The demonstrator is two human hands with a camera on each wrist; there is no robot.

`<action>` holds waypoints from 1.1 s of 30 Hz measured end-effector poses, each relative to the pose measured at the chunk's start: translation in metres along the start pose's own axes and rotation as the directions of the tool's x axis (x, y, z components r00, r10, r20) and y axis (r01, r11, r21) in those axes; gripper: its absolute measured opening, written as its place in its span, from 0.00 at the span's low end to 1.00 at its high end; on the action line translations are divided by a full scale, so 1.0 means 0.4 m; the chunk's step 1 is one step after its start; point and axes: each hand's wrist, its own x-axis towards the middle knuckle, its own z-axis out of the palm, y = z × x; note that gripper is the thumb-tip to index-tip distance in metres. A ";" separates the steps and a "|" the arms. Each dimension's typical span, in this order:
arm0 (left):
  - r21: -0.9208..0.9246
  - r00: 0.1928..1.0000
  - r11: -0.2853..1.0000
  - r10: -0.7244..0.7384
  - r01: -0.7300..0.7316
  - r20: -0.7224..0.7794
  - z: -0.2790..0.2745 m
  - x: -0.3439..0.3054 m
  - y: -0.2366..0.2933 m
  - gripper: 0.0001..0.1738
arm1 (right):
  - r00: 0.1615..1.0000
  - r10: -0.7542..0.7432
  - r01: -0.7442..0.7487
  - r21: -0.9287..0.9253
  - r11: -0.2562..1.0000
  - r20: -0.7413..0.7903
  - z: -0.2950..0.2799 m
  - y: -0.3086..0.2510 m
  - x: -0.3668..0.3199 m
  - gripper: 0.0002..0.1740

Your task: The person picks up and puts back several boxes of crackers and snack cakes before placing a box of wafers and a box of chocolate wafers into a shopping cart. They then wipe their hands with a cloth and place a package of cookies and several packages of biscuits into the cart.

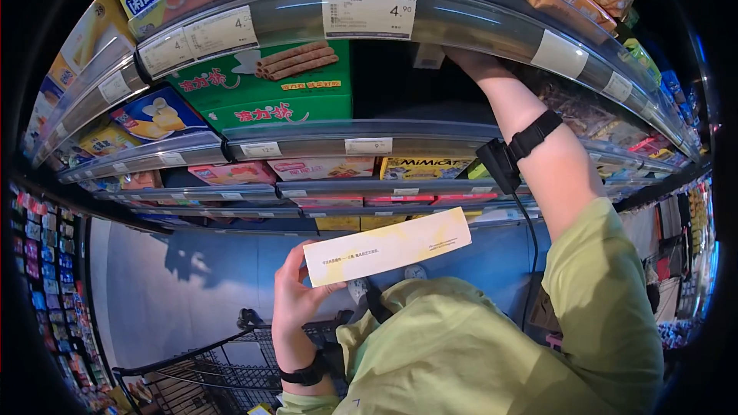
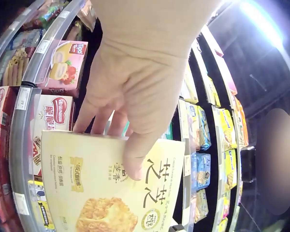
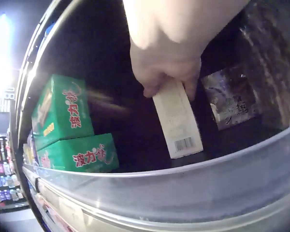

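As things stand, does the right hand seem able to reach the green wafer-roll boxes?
Probably yes: the right hand is over the same shelf and nothing visible stands between it and the green wafer-roll boxes, though it would first release the pale carton.

We see the box (image 1: 388,246) brightly lit, the shelf (image 1: 315,147) dim inside, and shadows on the floor (image 1: 231,261) at left. A lamp (image 2: 261,21) glares far right in the left-wrist view. Our wrist views look soft; fisheye distortion curves and blackens the head view's edges.
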 end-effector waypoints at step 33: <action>0.038 0.997 0.997 0.064 -0.063 -0.037 -0.023 -0.019 0.003 0.36 | 0.983 -0.031 -0.004 -0.185 0.983 -0.182 -0.028 0.046 -0.023 0.28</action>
